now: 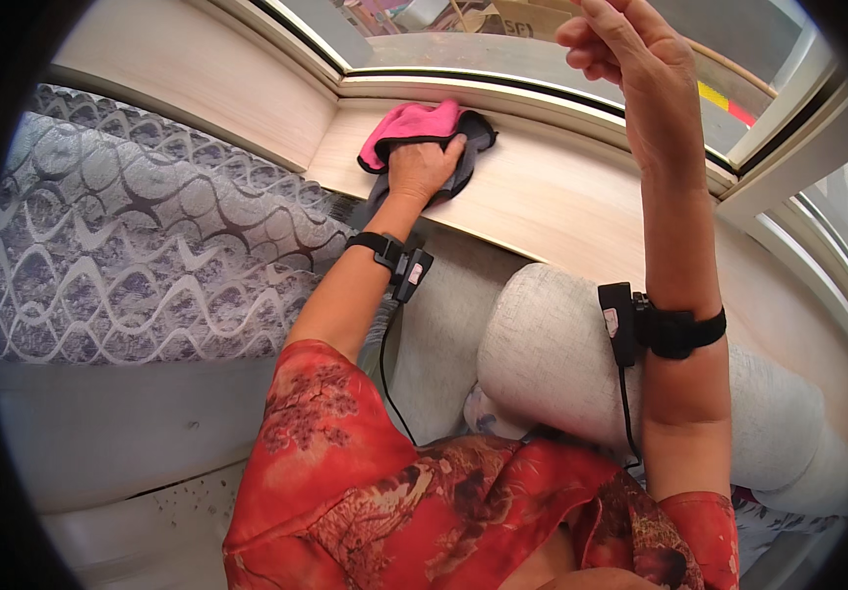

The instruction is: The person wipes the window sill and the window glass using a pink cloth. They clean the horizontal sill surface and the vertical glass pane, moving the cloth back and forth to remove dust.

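Note:
My left hand (421,171) presses on a pink and grey cloth (424,122) with black edging, which lies bunched on the pale wooden windowsill (527,192) near its left corner. Part of the cloth hangs at the sill's front edge, and my fingertips are hidden in its folds. My right hand (634,51) is raised in front of the window glass, with nothing seen in it; its fingers are partly curled and partly cut off at the top of the picture. Whether it touches the glass I cannot tell.
A sofa back with a patterned grey cover (158,258) stands at the left. Below the sill is a rounded, pale upholstered cushion (556,346). The white window frame (571,107) runs behind the sill. Cardboard and other items are visible beyond the glass.

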### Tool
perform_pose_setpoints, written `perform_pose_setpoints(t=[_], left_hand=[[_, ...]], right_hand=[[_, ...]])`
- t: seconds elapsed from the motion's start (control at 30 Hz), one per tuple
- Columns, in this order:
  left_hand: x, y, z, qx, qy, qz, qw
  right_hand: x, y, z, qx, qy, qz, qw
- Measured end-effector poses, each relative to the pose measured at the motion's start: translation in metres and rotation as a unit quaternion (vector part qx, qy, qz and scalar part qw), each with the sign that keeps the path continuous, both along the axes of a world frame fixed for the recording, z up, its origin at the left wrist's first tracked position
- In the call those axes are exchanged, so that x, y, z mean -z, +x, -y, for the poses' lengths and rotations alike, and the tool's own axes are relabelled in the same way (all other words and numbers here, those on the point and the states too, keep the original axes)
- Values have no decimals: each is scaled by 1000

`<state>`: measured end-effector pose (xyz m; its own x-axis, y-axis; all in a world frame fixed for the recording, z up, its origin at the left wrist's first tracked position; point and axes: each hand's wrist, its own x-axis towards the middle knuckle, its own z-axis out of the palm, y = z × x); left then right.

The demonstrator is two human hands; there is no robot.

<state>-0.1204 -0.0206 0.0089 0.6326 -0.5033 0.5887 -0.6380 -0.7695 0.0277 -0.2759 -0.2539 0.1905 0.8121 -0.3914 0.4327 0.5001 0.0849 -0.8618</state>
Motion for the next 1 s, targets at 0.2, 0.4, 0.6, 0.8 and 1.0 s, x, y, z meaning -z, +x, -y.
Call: perform_pose_setpoints(t=[0.2, 0.4, 0.6, 0.8, 1.0], left_hand=[[-13, -45, 25, 96, 8, -83, 992], [-30, -93, 58, 322, -7, -116, 940], [-27, -100, 51, 386, 22, -167, 907], [-24, -69, 6, 268, 30, -113, 956], [-9, -31, -31, 168, 29, -44, 984]], right_hand=[[0, 1, -15, -7, 17, 23, 1000], [6, -8, -22, -3, 11, 4, 1000], [14, -20, -10, 24, 35, -6, 999], [27, -28, 9, 54, -36, -9, 998], [32, -34, 20, 59, -88, -22, 994]])
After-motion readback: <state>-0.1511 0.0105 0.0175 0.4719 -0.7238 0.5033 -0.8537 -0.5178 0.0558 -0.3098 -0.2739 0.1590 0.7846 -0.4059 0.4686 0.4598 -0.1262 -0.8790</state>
